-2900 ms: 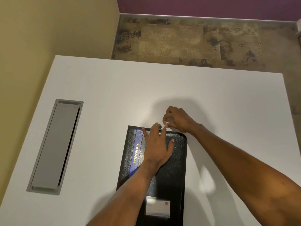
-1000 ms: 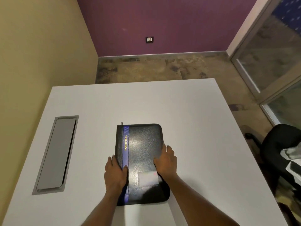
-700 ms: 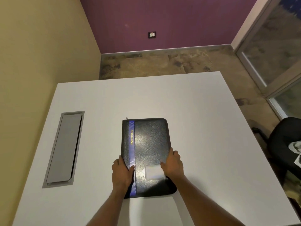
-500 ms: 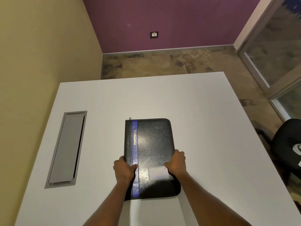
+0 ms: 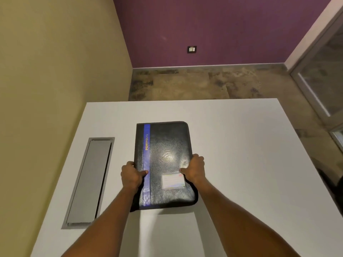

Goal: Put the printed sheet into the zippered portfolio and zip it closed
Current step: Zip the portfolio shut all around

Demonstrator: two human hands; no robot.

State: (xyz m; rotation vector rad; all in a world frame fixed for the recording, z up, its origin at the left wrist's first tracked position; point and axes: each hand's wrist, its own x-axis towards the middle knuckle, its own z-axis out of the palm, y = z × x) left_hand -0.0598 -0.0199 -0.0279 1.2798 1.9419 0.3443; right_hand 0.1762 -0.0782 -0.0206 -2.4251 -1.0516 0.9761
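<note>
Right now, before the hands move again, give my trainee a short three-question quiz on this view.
1. True or false: the portfolio is closed, its cover facing up.
2. Which hand's thumb lies on the blue stripe? A) left hand B) right hand C) neither
3. Fill in: the clear card pocket sits near the cover's ____ edge, beside the right hand.

Key: 1 true; 2 A; 3 near (the person's side).

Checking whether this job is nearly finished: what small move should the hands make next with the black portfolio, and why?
Probably lower it flat onto the white table and let go. The black leather-look zippered portfolio looks closed, no sheet showing, and the left hand and right hand grip its long edges.
</note>
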